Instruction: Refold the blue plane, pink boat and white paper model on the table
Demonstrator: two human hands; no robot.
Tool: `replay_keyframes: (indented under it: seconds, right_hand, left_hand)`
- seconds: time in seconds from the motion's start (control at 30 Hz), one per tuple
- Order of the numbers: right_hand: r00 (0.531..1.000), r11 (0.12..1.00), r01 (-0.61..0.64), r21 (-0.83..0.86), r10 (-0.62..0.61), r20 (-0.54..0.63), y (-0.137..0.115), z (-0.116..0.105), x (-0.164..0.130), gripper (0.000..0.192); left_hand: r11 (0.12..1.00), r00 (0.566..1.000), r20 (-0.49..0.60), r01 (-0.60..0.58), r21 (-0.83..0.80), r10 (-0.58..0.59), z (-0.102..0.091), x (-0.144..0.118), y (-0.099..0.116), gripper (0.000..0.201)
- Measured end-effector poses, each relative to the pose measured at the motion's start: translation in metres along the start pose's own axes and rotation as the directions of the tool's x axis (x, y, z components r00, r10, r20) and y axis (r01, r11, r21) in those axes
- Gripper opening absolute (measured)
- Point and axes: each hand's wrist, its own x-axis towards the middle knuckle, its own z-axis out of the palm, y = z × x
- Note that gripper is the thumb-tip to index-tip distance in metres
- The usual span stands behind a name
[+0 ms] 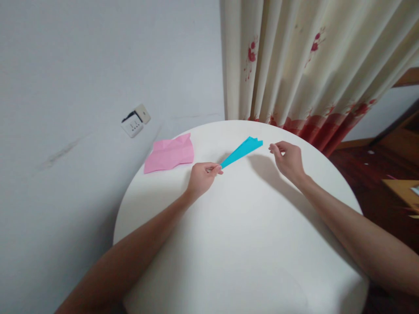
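Between the thumb and fingers of my left hand (203,178) is the narrow end of a folded blue paper (241,151). The paper widens toward the upper right, where its end shows several pointed, layered edges. My right hand (288,159) is just to the right of that wide end, apart from it. Its fingers are curled in toward the thumb, with nothing visible between them. A creased pink sheet of paper (170,152) lies on the table to the left of my left hand.
A round white table (225,253) lies under both hands. Behind it are a pale wall with a socket (132,125) and a cream curtain (278,56) with red flowers. At the right, beyond the table edge, there is dark floor and a wooden piece of furniture (401,192).
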Motion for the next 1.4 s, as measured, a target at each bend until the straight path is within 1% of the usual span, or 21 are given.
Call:
replay_keyframes:
  seconds: [0.03,0.1,0.13,0.17,0.2,0.23,0.3,0.37,0.47,0.53,0.6,0.67,0.77,0.83,0.9,1.0,1.1,1.2,1.27,1.33,1.4]
  right_hand:
    - [0.996,0.991,-0.082,0.110,0.079,0.034,-0.005,0.005,-0.005,0.044]
    - [0.962,0.924,-0.251,0.287,0.206,0.180,-0.020,0.016,-0.020,0.049]
    - [0.927,0.871,-0.338,0.356,0.243,0.286,-0.029,0.022,-0.029,0.051]
    - [0.878,0.804,-0.430,0.411,0.265,0.399,-0.038,0.027,-0.038,0.051]
    - [0.829,0.735,-0.505,0.453,0.268,0.490,-0.048,0.032,-0.047,0.050]
    - [0.794,0.672,-0.558,0.487,0.262,0.549,-0.056,0.035,-0.055,0.049]
    - [0.755,0.570,-0.613,0.547,0.218,0.619,-0.070,0.041,-0.067,0.043]
    - [0.746,0.474,-0.647,0.597,0.232,0.624,-0.078,0.045,-0.074,0.038]
    - [0.737,0.333,-0.674,0.659,0.257,0.625,-0.081,0.049,-0.077,0.036]
    - [0.730,0.281,-0.684,0.673,0.251,0.636,-0.080,0.050,-0.076,0.035]
    - [0.726,0.273,-0.688,0.672,0.262,0.636,-0.077,0.050,-0.074,0.034]
    - [0.732,0.300,-0.681,0.668,0.301,0.611,-0.072,0.049,-0.069,0.033]
    - [0.756,0.359,-0.652,0.668,0.363,0.544,-0.061,0.047,-0.058,0.034]
    - [0.768,0.377,-0.637,0.673,0.393,0.506,-0.053,0.044,-0.048,0.035]
    - [0.770,0.382,-0.629,0.677,0.431,0.471,-0.045,0.040,-0.038,0.037]
    - [0.772,0.402,-0.618,0.675,0.475,0.423,-0.033,0.037,-0.024,0.038]
    - [0.795,0.470,-0.586,0.660,0.490,0.357,-0.016,0.035,-0.010,0.038]
    - [0.821,0.529,-0.536,0.658,0.508,0.261,0.004,0.031,0.004,0.038]
    - [0.823,0.549,-0.525,0.651,0.522,0.223,0.013,0.028,0.010,0.041]
    - [0.814,0.548,-0.540,0.638,0.532,0.233,0.013,0.025,0.009,0.045]
    - [0.798,0.518,-0.578,0.631,0.519,0.305,0.002,0.025,-0.001,0.050]
  left_hand:
    - [0.993,0.999,-0.007,0.052,-0.102,-0.053,0.002,0.000,0.001,0.029]
    - [0.955,0.990,-0.005,0.136,-0.265,-0.142,0.006,-0.002,0.006,0.032]
    - [0.930,0.984,0.009,0.172,-0.324,-0.178,0.008,-0.005,0.010,0.034]
    - [0.909,0.978,0.034,0.202,-0.364,-0.203,0.011,-0.008,0.015,0.035]
    - [0.893,0.974,0.067,0.225,-0.390,-0.217,0.014,-0.011,0.020,0.036]
    - [0.881,0.971,0.104,0.241,-0.407,-0.217,0.017,-0.015,0.025,0.036]
    - [0.862,0.964,0.188,0.255,-0.438,-0.190,0.024,-0.024,0.033,0.034]
    - [0.852,0.957,0.247,0.253,-0.458,-0.152,0.029,-0.031,0.040,0.033]
    - [0.857,0.949,0.286,0.253,-0.450,-0.130,0.034,-0.036,0.042,0.032]
    - [0.864,0.946,0.297,0.254,-0.435,-0.129,0.036,-0.037,0.041,0.033]
    - [0.875,0.946,0.296,0.254,-0.413,-0.135,0.036,-0.037,0.040,0.034]
    - [0.885,0.945,0.284,0.265,-0.383,-0.160,0.035,-0.037,0.039,0.035]
    - [0.891,0.936,0.278,0.304,-0.338,-0.213,0.034,-0.038,0.040,0.036]
    - [0.894,0.928,0.287,0.326,-0.307,-0.239,0.033,-0.039,0.040,0.037]
    - [0.898,0.919,0.300,0.341,-0.279,-0.256,0.033,-0.040,0.040,0.039]
    - [0.899,0.910,0.322,0.350,-0.263,-0.260,0.033,-0.041,0.038,0.040]
    - [0.905,0.910,0.334,0.338,-0.259,-0.244,0.034,-0.043,0.038,0.040]
    - [0.911,0.915,0.327,0.327,-0.251,-0.238,0.033,-0.044,0.038,0.039]
    - [0.904,0.919,0.305,0.335,-0.266,-0.251,0.034,-0.044,0.038,0.038]
    - [0.884,0.926,0.268,0.346,-0.313,-0.267,0.034,-0.043,0.035,0.037]
    - [0.860,0.933,0.227,0.348,-0.374,-0.279,0.035,-0.041,0.032,0.036]
